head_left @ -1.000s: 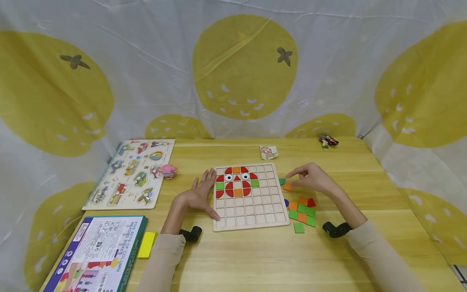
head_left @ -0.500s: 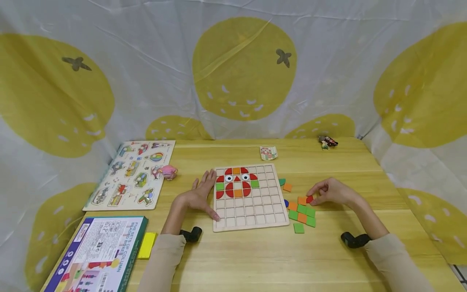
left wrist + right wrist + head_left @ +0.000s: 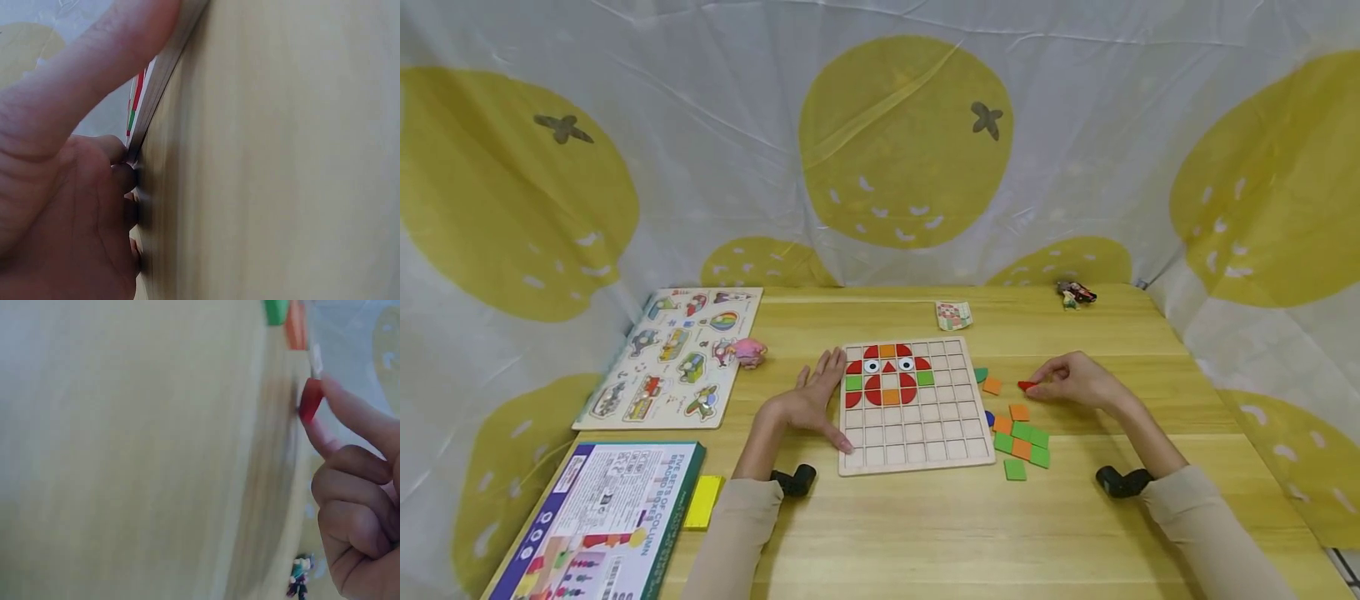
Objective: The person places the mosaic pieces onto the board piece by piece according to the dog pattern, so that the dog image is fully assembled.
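A square wooden grid board (image 3: 917,433) lies mid-table, its upper left cells filled with red, orange, green and eye tiles. My left hand (image 3: 805,408) rests at the board's left edge, fingers spread and the thumb over the lower left corner. To the right of the board, my right hand (image 3: 1075,382) pinches a small red tile (image 3: 310,400) between thumb and index finger, the other fingers curled in. Just left of that hand lie an orange tile (image 3: 992,387) and a teal piece (image 3: 981,375) by the board's edge.
Several green and orange tiles (image 3: 1021,431) lie right of the board. A small pattern card (image 3: 953,315) is behind it. At left are a picture puzzle (image 3: 700,392), a pink toy (image 3: 748,352), a yellow block (image 3: 703,502) and a box (image 3: 602,517). Small figures (image 3: 1076,294) stand back right.
My right hand moved from near the orange and teal pieces to the red tile by the pile, took it, and shifted it up and slightly left. The left hand stayed put.
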Motion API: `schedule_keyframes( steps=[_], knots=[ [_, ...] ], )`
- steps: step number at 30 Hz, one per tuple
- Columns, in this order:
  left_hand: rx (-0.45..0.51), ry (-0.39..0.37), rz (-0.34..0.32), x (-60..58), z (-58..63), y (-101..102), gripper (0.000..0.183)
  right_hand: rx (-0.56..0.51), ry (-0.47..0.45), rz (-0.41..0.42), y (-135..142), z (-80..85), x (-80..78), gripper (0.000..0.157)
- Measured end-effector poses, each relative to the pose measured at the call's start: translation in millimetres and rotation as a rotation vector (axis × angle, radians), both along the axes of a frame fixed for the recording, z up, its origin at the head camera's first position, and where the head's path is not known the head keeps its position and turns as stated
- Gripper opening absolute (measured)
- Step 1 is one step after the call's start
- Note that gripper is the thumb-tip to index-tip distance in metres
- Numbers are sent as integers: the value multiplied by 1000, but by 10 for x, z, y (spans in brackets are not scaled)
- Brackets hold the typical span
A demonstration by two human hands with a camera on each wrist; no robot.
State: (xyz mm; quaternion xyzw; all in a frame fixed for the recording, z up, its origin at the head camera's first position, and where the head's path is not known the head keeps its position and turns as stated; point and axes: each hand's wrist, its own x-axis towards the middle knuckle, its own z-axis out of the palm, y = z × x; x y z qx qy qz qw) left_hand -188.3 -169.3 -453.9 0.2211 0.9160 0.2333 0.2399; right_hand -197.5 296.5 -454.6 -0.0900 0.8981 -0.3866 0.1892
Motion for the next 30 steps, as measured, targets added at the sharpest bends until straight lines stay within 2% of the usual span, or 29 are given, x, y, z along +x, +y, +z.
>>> schedule_keyframes(
  steps=[9,15,22,26,30],
  knots=[
    [16,1,0,-3,17,-11,147,28,20,-48,-45,46,-36,29],
    [13,4,-1,-8,16,-4,147,-83,-8,23,-42,10,-71,38],
    [-7,-4,12,-3,11,-13,148,-62,32,57,-100,-34,-117,31],
    [-7,-4,14,2,3,-15,149,-87,42,74,-269,-4,-87,31],
    [-1,1,2,-2,3,3,148,-132,11,87,-623,56,-14,30]
  ],
)
